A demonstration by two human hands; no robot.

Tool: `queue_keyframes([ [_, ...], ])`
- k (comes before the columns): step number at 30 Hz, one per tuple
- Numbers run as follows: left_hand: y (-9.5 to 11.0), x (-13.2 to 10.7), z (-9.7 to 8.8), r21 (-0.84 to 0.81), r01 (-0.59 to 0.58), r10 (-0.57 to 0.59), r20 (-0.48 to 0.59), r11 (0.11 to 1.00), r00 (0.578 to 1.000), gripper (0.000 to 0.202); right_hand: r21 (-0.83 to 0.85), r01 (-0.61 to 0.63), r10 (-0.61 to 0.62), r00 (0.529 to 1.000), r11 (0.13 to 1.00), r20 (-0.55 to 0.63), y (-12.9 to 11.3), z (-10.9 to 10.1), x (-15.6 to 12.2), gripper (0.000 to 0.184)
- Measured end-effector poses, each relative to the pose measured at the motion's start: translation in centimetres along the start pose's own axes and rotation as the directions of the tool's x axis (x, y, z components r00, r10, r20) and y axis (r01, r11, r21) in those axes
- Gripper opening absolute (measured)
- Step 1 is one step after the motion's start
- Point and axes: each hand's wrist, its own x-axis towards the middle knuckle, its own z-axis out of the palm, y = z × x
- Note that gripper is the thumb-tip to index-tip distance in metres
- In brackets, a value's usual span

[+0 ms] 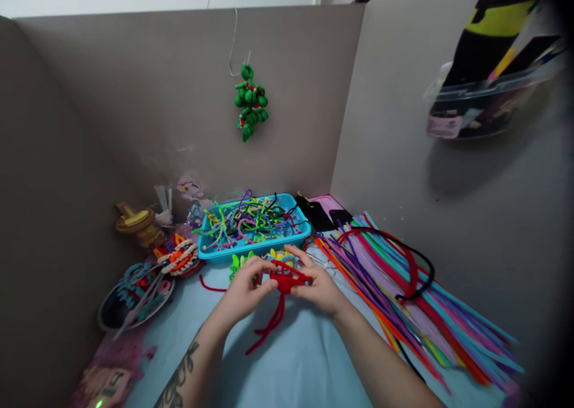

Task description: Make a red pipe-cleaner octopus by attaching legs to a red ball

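Observation:
Between my two hands, a little above the table, is a red pipe-cleaner figure (285, 282) with a bunched middle and loose ends trailing down toward me. My left hand (252, 285) pinches its left side with thumb and fingers. On the other side my right hand (319, 283) grips the red loops, its index finger raised. Just behind the hands lie a green pipe-cleaner piece (240, 263) and a yellow and blue one (281, 256), both partly covered. A loose red pipe cleaner (211, 286) sticks out left of my left hand.
A blue tray (251, 250) of tangled pipe-cleaner scraps stands behind. Long coloured pipe cleaners (403, 288) spread on the right. At left are a bowl (107, 321) and an orange-and-cream piece (179, 257). A green ornament (251, 103) hangs on the grey partition; a clear bin (475, 109) is upper right.

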Motion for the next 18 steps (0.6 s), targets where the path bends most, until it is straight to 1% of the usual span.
queue_keyframes([
  [2, -0.3, 0.1, -0.1, -0.002, -0.010, 0.010, 0.058, 1.000, 0.998, 0.017, 0.041, -0.017, 0.016, 1.000, 0.999, 0.017, 0.1, 0.2, 0.0, 0.022],
  [4, -0.2, 0.0, -0.3, -0.005, -0.031, 0.031, 0.102, 1.000, 0.994, 0.019, 0.027, -0.029, 0.028, 0.998, 0.999, 0.052, -0.1, 0.3, -0.1, 0.020],
  [8, 0.5, -0.3, -1.3, -0.028, -0.117, 0.120, 0.184, 0.993, 0.976, 0.023, -0.036, 0.013, -0.006, 0.981, 0.999, 0.193, -1.3, 0.3, 0.1, 0.013],
  [11, 1.2, -0.7, -2.6, -0.014, -0.114, 0.115, 0.174, 0.993, 0.978, 0.020, -0.069, 0.040, -0.022, 0.969, 0.997, 0.244, -2.5, 0.1, 0.9, 0.010],
  [14, 1.5, -1.0, -3.9, 0.021, -0.112, 0.107, 0.168, 0.993, 0.980, 0.015, -0.047, 0.055, -0.042, 0.966, 0.997, 0.255, -3.1, 0.0, 2.2, 0.016],
  [16, 1.4, -1.2, -4.6, 0.063, -0.128, 0.118, 0.141, 0.990, 0.983, 0.015, -0.023, 0.047, -0.038, 0.952, 0.999, 0.304, -3.3, 0.0, 3.2, 0.022],
  [18, 1.1, -1.3, -5.1, 0.123, -0.130, 0.118, 0.099, 0.984, 0.988, 0.018, -0.049, 0.057, -0.036, 0.931, 0.997, 0.364, -3.4, 0.2, 4.2, 0.025],
])
